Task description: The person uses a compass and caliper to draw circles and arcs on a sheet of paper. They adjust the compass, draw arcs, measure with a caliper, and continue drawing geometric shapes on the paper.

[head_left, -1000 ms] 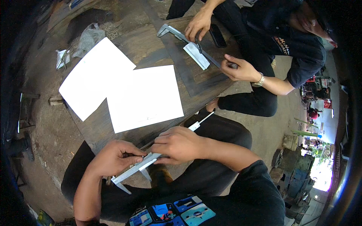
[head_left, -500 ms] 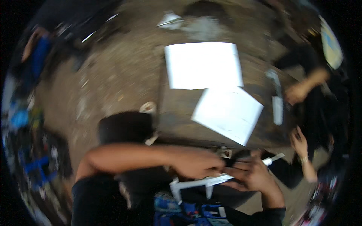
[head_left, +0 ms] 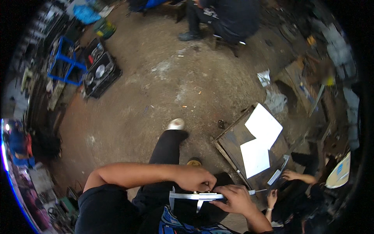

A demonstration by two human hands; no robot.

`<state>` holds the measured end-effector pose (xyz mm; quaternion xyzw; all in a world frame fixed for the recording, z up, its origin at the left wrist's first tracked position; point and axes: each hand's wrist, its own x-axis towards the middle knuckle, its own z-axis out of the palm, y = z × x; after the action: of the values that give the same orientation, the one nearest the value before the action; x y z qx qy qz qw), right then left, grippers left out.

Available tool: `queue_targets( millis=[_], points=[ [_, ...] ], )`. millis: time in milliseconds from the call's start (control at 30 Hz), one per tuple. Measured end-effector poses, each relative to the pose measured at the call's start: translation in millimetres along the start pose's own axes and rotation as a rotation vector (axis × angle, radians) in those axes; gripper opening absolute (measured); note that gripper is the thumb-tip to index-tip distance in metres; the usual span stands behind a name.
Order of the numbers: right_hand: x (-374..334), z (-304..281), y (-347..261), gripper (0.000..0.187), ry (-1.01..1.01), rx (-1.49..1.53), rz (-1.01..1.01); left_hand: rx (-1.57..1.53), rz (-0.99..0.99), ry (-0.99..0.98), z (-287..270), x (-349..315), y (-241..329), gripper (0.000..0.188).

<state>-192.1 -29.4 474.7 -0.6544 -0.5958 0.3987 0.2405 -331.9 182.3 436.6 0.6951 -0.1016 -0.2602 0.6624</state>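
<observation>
Head view: the only view; places are told from the low table of dark, worn wood (head_left: 235,135).
Caliper in hand: a long, silver metal caliper (head_left: 183,196) is held level on the wearer's side of the table, its jaws standing apart and pointing toward the wearer's body.
Left hand: the left hand (head_left: 196,179) has its fingers curled narrow, tips together against the caliper's table-side edge; what lies between them cannot be made out.
Right hand: the right hand (head_left: 235,197) wraps its fingers around the caliper's beam, whose thin end sticks out past it, near the table.
Papers: two white sheets, one farther (head_left: 264,124) and one nearer (head_left: 255,159), lie on the table, meeting at their corners.
Co-worker: at the table's right side, one bare hand (head_left: 290,174) is beside a second grey metal caliper (head_left: 285,159) and a pale oblong block (head_left: 274,177).
Floor: a crumpled clear plastic bag (head_left: 275,102) lies just beyond the table; an open black case (head_left: 102,70) and a blue metal rack (head_left: 64,60) stand well left of it.
</observation>
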Motion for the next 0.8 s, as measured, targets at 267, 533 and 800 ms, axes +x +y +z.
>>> queue_targets(
  millis=[267, 533, 800],
  points=[
    [255, 37, -163, 0.033, -0.209, -0.124, 0.023, -0.123, 0.119, -0.007, -135, -237, -45, 0.031],
    [610, 163, -260, 0.063, -0.582, -0.357, -0.363, -0.405, -0.502, 0.911, -196, -566, -133, 0.047],
    [877, 205, -264, 0.047, -0.405, -0.419, -0.420, -0.858, -0.277, 1.479, -309, -721, -262, 0.034]
  ],
)
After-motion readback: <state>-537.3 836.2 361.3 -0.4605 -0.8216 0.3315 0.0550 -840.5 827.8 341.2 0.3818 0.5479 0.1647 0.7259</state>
